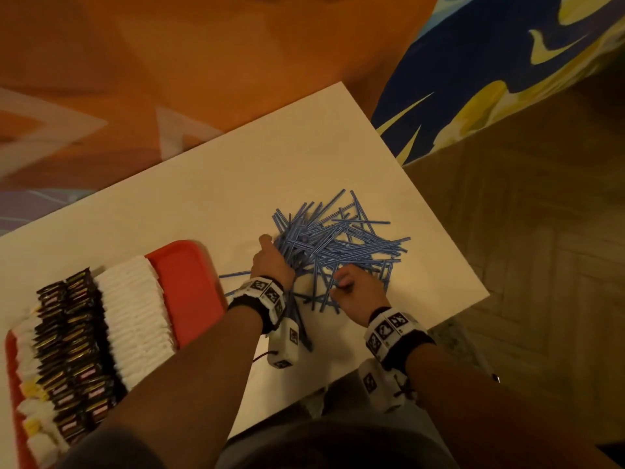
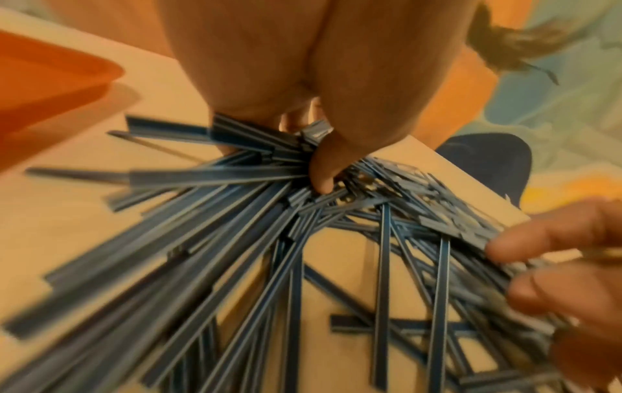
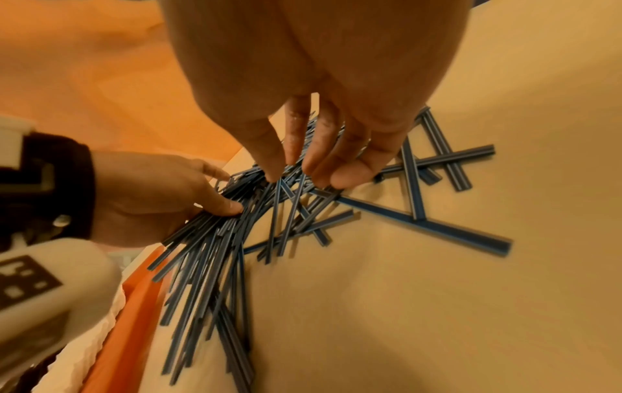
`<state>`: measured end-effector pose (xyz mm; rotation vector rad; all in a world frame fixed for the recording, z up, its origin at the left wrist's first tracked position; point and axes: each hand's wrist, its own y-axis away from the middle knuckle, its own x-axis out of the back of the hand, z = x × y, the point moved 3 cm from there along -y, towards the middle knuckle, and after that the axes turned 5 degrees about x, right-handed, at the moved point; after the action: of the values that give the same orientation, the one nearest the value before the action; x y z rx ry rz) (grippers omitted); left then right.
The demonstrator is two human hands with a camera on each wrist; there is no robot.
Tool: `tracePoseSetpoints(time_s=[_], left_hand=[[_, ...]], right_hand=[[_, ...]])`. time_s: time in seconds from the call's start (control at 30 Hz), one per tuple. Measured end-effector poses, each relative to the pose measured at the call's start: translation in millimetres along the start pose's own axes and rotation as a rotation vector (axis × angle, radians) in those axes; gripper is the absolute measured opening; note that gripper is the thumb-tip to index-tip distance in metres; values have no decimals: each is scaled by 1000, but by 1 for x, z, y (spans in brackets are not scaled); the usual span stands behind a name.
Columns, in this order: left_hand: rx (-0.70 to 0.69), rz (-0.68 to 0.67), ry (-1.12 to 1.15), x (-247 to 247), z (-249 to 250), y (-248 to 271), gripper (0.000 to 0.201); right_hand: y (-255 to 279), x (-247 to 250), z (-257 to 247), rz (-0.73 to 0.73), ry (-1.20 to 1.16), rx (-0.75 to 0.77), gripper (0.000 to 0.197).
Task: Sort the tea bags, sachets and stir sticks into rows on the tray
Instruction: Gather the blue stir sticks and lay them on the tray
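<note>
1. Table [image 1: 236,184]: white top. Carries all items and both hands.

2. Tray [image 1: 189,282]: red, just left of the grip zone. Its near part is filled w/ one white row of tea bags [image 1: 135,316] and dark rows of sachets [image 1: 71,350]. A bare red strip remains on the side nearest the hands. More white and yellow-tipped packets sit at the far-left edge; type cannot be told.

3. Stir sticks [image 1: 338,245]: blue, loose crossed heap on the table, not on the tray. The heap spreads fwd and right of the grip. A few strays lie on the tray side of the left wrist.

4. Left hand [image 1: 272,262]: fingers curled round a fanned bundle of sticks at the heap's left edge. Left wrist view shows the thumb pressed on top of the bundle. Grasp is partial; many ends splay out unaligned.

5. Right hand [image 1: 358,289]: at the heap's near edge, right of the bundle. Right wrist view shows fingers extended, tips resting on crossed sticks, nothing enclosed. Appears to be raking sticks toward the left-hand bundle.

Step in hand (est.): last category, gathering sticks. Tea bags and sachets look placed.

Next move calls for: squaring the bundle ends, lifting w/o shedding sticks, then laying them parallel on the bare red strip. Remaining heap likely needs more than one pass.
</note>
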<state>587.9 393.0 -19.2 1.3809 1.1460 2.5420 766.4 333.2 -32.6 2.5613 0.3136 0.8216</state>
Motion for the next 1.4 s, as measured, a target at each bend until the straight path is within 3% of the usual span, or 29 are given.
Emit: tracePoseSetpoints(time_s=[0.13,0.47,0.67,1.07,1.23,1.4], left_hand=[[82,-11,-31,12,-9,-6,33],[134,-10,149,22,-27,-12,28],[156,30,409,30,-30,-13,12],[168,63,864,39,-34,-9,15],[281,40,1066,37,-40,-11,21],[362,-47,1096,21,-49,-10,29]], right_hand=[[-5,-4,-6,-23,-50,0,12],[-9,-5,-16,-63,-33,-32,18],[-13,-6,-25,-106,-20,-21,17],[-21,-8,-36,-133,-93,-18,18],[-23,-8,-37,-159,-93,-10,21],[-22,-13,-34,-170,-94,-3,21]])
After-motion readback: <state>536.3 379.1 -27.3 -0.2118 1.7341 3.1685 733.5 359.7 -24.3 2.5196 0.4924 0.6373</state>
